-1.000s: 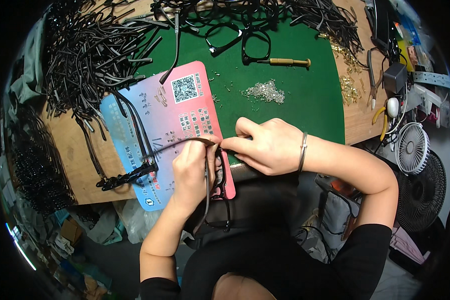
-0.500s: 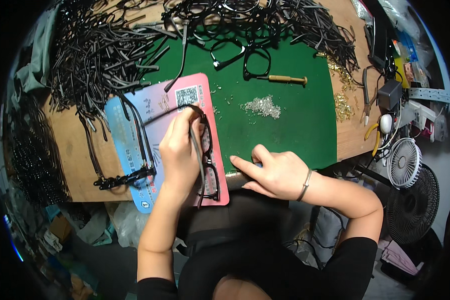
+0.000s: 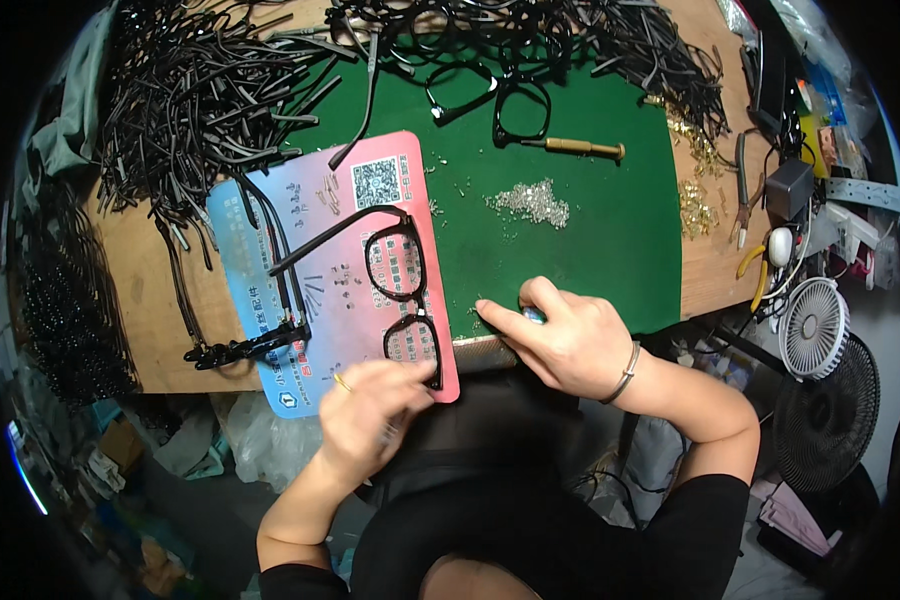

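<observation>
Here the left hand (image 3: pixel 370 415) hangs just off the desk (image 3: pixel 160 300) edge, fingers loosely curled and blurred; whether it pinches anything cannot be told. It sits just below the black glasses (image 3: pixel 405 300). The right hand (image 3: pixel 560 335) rests on the green mat (image 3: pixel 590 240) at the desk's near edge, fingers closed around a small blue-tipped tool (image 3: pixel 533 315). The glasses lie on the pink-and-blue card (image 3: pixel 310 260), lenses stacked near-to-far, one temple stretched out toward the left.
</observation>
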A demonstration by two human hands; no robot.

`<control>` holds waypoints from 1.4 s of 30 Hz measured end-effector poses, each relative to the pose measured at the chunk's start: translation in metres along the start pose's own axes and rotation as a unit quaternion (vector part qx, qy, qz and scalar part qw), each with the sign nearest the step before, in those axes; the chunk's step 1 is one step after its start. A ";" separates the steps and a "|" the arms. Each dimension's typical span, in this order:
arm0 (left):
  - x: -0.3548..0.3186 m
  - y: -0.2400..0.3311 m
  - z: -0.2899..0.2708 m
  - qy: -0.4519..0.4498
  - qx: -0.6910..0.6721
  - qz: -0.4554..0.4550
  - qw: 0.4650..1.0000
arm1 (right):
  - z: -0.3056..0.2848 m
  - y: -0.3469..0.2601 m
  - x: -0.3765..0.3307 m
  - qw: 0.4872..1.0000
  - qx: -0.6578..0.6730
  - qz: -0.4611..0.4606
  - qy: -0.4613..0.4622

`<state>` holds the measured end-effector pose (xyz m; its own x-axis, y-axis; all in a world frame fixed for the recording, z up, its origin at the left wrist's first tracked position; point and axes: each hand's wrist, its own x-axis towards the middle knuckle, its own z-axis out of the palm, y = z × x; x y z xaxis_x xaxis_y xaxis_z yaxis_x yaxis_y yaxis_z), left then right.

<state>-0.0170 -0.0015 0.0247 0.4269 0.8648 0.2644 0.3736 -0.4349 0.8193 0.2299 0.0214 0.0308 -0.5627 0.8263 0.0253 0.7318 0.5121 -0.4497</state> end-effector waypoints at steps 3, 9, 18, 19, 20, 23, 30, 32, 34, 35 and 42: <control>-0.012 0.001 0.006 -0.092 0.102 0.104 0.985 | 0.001 -0.004 0.003 1.000 -0.006 0.008 -0.028; -0.014 -0.009 0.017 -0.006 0.132 0.096 0.987 | -0.001 -0.006 0.001 0.998 -0.049 -0.016 -0.030; -0.004 -0.005 0.014 0.024 0.086 0.035 0.995 | 0.006 -0.001 0.001 0.998 -0.050 -0.025 -0.013; -0.003 -0.004 0.014 0.019 0.077 0.031 0.996 | 0.005 -0.001 0.001 0.999 -0.042 -0.017 -0.008; -0.002 -0.005 0.012 0.006 0.083 0.035 0.996 | 0.007 -0.001 0.000 0.999 -0.044 -0.021 -0.004; -0.002 -0.006 0.010 -0.004 0.071 0.031 0.997 | 0.006 -0.005 0.001 0.997 -0.065 -0.029 -0.011; -0.001 -0.003 0.009 -0.050 0.146 0.059 0.986 | 0.010 -0.003 0.001 0.995 -0.081 -0.055 -0.016; -0.001 -0.004 0.014 -0.026 0.098 0.029 0.994 | 0.006 -0.005 0.002 0.995 -0.089 -0.049 -0.020; -0.004 -0.009 0.014 -0.009 0.053 0.012 0.998 | 0.006 -0.007 0.004 0.994 -0.094 -0.042 -0.027; -0.007 -0.011 0.013 -0.014 0.051 0.014 0.999 | 0.008 -0.006 0.004 0.995 -0.080 -0.047 -0.026; -0.004 -0.009 0.011 -0.055 0.098 0.044 0.993 | 0.009 -0.003 0.002 1.000 0.001 -0.003 -0.007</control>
<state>-0.0131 -0.0039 0.0112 0.5487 0.7934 0.2636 0.4801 -0.5571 0.6776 0.2234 0.0200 0.0244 -0.5714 0.8205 0.0159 0.7278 0.5155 -0.4523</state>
